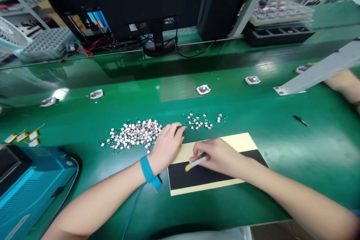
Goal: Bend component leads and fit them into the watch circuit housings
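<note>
My left hand [167, 146] rests on the green mat with nothing in it, its fingertips beside a heap of tiny white wired components [132, 135]. A thinner scatter of the same parts [198, 121] lies just beyond it. My right hand [216, 155] pinches a slim white stick with a yellow tip [196, 163] above a black sheet [199, 178]. That sheet lies on a cream board [239, 141]. A blue strap with a cord [147, 170] circles my left wrist.
A blue machine [30, 183] stands at the left, with small yellow-wired pouch cells [22, 137] beyond it. A row of small white parts [203, 89] crosses the green bench. A co-worker's forearm [341, 82] lies at the right, near a grey metal bar [317, 69] and a small black tool [300, 120].
</note>
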Tool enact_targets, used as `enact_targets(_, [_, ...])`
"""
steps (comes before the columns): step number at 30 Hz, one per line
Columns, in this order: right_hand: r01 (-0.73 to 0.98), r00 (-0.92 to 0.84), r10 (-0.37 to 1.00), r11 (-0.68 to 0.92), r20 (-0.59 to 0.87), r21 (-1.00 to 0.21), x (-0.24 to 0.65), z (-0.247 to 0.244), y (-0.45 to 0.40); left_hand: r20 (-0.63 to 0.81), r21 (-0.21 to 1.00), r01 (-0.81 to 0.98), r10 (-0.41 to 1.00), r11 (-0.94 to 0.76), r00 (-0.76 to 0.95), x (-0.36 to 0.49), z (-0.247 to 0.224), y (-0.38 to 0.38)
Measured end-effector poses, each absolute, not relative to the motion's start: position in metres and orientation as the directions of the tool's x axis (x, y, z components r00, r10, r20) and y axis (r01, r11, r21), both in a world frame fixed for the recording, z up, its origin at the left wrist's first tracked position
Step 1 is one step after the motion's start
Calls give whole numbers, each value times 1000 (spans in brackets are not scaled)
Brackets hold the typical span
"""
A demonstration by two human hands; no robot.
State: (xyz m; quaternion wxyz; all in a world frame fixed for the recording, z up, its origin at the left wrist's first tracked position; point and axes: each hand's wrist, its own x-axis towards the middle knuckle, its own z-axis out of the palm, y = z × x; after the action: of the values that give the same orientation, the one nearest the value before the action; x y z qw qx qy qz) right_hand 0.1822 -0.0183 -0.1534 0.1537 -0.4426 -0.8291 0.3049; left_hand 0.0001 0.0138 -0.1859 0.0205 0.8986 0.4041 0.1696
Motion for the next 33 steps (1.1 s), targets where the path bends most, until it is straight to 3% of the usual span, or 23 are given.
enact_targets(5, [652, -688, 720, 554, -95, -519, 170, -161, -31, 252, 75, 674, 668, -735, 701, 0, -185, 14])
enact_targets(11, [728, -661, 741, 596, -117, -339, 164, -161, -39, 241, 144, 648, 662, -748, 710, -2, -183, 12])
enact_targets(14, [753, -648, 752, 610, -121, -244, 161, -158, -44, 276, 263, 619, 672, -740, 687, -1, -183, 11])
enact_targets(17, [761, -646, 754, 624, -118, -178, 159, -157, -46, 290, 496, 526, 703, -691, 649, 1, -178, 12])
enact_targets(20, [756, -653, 750, 637, -107, -152, 159, -160, -46, 223, 721, 400, 736, -566, 639, 4, -169, 12])
enact_targets(23, [760, -648, 756, 636, -86, -137, 158, -164, -47, 149, 871, 290, 775, -397, 614, 7, -165, 10])
enact_targets(27, [765, -642, 764, 632, -59, -124, 157, -168, -50, 78, 976, 116, 793, -185, 605, 8, -166, 10])
enact_targets(33, [765, -637, 769, 626, -42, -151, 155, -171, -52, -31, 998, 57, 774, -7, 632, 10, -166, 12])
